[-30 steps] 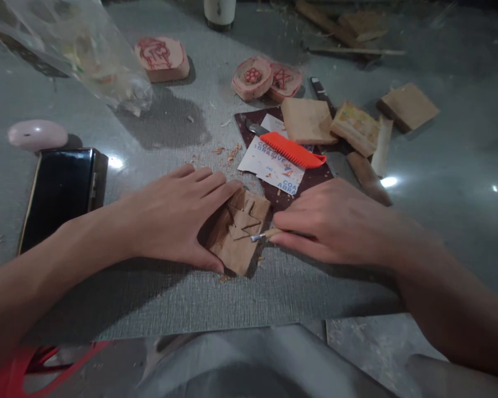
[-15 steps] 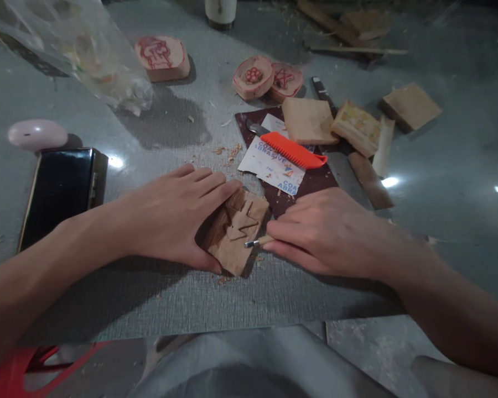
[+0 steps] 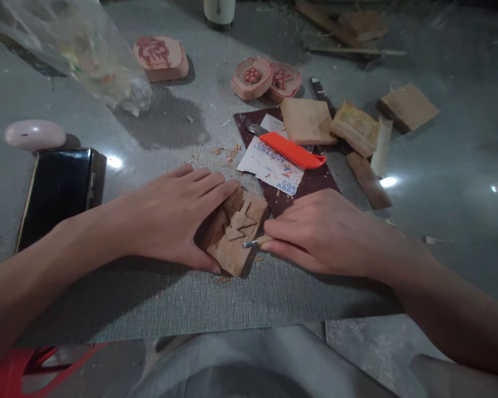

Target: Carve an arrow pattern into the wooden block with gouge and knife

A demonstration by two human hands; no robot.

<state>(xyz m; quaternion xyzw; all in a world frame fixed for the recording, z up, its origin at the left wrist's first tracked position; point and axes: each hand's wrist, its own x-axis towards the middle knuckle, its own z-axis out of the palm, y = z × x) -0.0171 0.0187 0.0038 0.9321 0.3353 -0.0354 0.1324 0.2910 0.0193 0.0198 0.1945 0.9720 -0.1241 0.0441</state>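
Observation:
A small wooden block [image 3: 241, 243] with a zigzag outline cut into its top lies near the front of the table. My left hand [image 3: 174, 215] grips its left side, thumb at the near corner and fingers along the far edge. In my right hand [image 3: 319, 232] is a wood carving chisel [image 3: 255, 242], its handle mostly hidden in the closed fingers. The chisel's short metal tip is over the block's right edge, below the zigzag; whether it touches the wood I cannot tell. Shavings lie around the block.
Beyond the hands, an orange-handled knife [image 3: 292, 150] rests on white abrasive paper [image 3: 269, 166] and a dark red sheet [image 3: 319, 182]. Several wood pieces [image 3: 409, 106] lie right. Carved red-marked blocks [image 3: 161, 58], a plastic bag [image 3: 103, 61], a black case [image 3: 56, 193] and a pink case [image 3: 35, 135] stand left and back.
Hardly anything differs. The whole view has shifted very slightly, and both hands, the block and the chisel keep nearly the same position relative to each other.

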